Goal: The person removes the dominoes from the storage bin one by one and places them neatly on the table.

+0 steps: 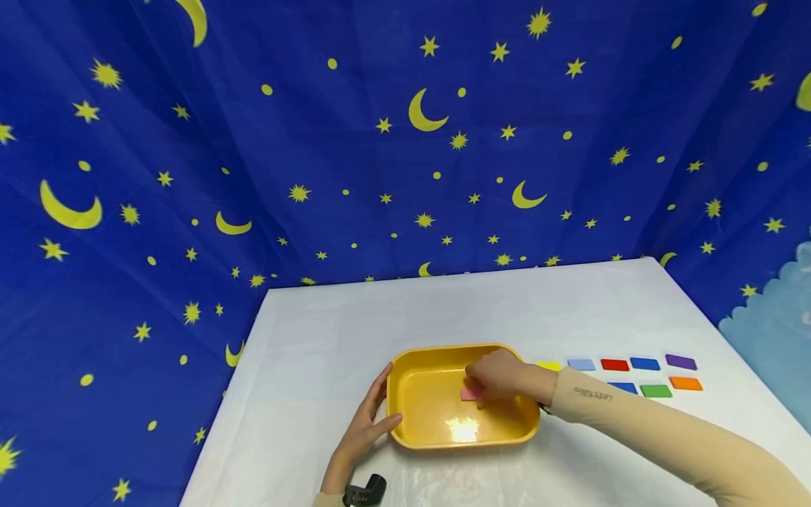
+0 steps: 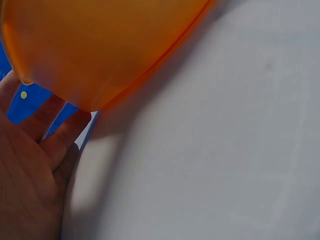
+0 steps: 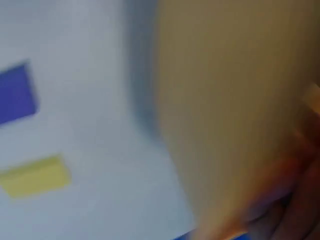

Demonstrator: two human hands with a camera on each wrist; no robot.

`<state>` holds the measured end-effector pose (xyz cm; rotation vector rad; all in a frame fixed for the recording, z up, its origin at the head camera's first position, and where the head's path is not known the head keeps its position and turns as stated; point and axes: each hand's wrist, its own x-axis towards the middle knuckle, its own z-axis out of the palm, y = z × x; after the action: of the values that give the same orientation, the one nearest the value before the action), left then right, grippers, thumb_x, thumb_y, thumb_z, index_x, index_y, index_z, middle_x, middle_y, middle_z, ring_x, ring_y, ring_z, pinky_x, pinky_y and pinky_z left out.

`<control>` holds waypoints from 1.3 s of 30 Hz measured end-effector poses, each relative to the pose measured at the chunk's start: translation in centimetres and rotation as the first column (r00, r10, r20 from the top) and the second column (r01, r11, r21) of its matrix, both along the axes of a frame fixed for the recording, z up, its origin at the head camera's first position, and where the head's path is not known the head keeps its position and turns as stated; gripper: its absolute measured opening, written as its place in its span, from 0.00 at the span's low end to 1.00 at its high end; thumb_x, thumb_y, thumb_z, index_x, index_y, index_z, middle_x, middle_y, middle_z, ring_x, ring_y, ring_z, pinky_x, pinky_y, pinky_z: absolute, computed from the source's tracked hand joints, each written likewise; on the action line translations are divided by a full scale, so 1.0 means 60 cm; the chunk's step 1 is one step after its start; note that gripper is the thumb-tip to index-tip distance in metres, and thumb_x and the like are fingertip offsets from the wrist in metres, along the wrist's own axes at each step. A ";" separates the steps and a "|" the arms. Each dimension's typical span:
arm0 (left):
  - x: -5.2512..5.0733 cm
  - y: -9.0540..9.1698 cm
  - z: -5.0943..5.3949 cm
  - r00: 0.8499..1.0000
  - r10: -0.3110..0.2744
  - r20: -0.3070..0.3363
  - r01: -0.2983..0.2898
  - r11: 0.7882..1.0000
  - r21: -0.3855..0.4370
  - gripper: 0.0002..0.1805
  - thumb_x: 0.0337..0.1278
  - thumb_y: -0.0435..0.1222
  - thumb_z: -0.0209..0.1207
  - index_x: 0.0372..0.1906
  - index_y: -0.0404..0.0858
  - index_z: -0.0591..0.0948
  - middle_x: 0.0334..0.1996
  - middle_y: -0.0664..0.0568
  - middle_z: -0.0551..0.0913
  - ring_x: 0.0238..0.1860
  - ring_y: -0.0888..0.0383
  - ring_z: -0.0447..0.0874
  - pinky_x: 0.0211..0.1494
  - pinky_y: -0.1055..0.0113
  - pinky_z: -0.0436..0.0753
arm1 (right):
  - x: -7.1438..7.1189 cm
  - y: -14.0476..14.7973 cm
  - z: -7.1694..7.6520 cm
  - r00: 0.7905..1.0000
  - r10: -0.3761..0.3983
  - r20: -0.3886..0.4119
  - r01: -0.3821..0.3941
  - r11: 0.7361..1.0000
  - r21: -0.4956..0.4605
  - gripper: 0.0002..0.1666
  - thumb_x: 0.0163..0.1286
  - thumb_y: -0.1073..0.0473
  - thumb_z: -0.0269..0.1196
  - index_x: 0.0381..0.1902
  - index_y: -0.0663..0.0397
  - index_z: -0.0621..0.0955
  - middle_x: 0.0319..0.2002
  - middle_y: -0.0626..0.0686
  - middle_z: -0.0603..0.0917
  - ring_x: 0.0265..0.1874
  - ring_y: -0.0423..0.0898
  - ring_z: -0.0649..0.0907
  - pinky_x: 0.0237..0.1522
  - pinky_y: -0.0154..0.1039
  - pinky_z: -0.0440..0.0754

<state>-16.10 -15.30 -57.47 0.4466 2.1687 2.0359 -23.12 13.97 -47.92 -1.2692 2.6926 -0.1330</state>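
Observation:
A yellow plastic tub point(image 1: 431, 438) with rounded corners sits on the white table. My left hand point(image 1: 364, 422) rests against its left end, fingers spread along the outside and thumb at the near left rim. In the left wrist view the fingers point(image 2: 67, 131) reach up to the tub's orange-looking wall point(image 2: 105, 55). Inside the tub, my right hand point(image 1: 500, 374) points downward and pinches a small pink block point(image 1: 469, 395) low over the floor; its fingertips partly cover the block. The right wrist view is blurred, and the tub wall point(image 3: 225, 100) hides much of that hand.
Right of the tub lie several small flat blocks in two rows, among them a red block point(image 1: 614, 365), a purple block point(image 1: 681, 362), a green block point(image 1: 655, 391) and an orange block point(image 1: 686, 384). A yellow block point(image 1: 548, 366) is close to the tub. Behind hangs a blue starry cloth point(image 1: 355, 141).

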 end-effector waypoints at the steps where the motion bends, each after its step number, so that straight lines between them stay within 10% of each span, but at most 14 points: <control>1: 0.001 0.001 -0.001 1.000 -0.008 0.002 0.008 1.000 0.001 0.41 0.59 0.28 0.58 0.75 0.49 0.55 0.73 0.55 0.52 0.71 0.54 0.50 0.69 0.66 0.49 | 0.001 0.001 0.007 0.999 -0.026 0.047 0.025 1.000 0.008 0.17 0.50 0.48 0.74 0.22 0.45 0.75 0.17 0.39 0.71 0.17 0.39 0.70 0.21 0.35 0.69; 9: 0.001 0.004 -0.002 1.000 0.016 0.006 -0.016 1.000 -0.017 0.42 0.57 0.28 0.59 0.74 0.50 0.55 0.73 0.57 0.53 0.71 0.55 0.52 0.70 0.62 0.50 | -0.017 -0.001 0.061 0.978 -0.127 0.166 0.127 0.992 0.012 0.10 0.58 0.52 0.70 0.29 0.50 0.81 0.21 0.42 0.75 0.20 0.42 0.72 0.25 0.39 0.73; 19: 0.012 0.008 0.042 0.999 -0.030 0.016 0.031 0.998 -0.048 0.42 0.58 0.27 0.58 0.74 0.36 0.51 0.73 0.46 0.51 0.70 0.45 0.52 0.69 0.51 0.51 | -0.007 -0.017 -0.007 0.934 -0.271 0.232 0.243 0.960 0.140 0.22 0.42 0.49 0.78 0.13 0.45 0.74 0.15 0.41 0.70 0.17 0.40 0.68 0.22 0.35 0.67; 39: 0.013 0.006 0.051 0.999 -0.025 0.035 0.027 0.998 -0.062 0.42 0.58 0.25 0.57 0.75 0.38 0.51 0.73 0.50 0.51 0.70 0.52 0.52 0.69 0.62 0.51 | -0.015 -0.026 -0.028 0.959 -0.198 0.204 0.203 0.979 -0.002 0.22 0.41 0.49 0.79 0.11 0.44 0.74 0.12 0.39 0.68 0.14 0.37 0.66 0.18 0.33 0.63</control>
<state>-15.30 -14.97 -54.40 0.4262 2.1878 1.9424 -24.01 12.42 -49.62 -0.9279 2.6403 -0.3016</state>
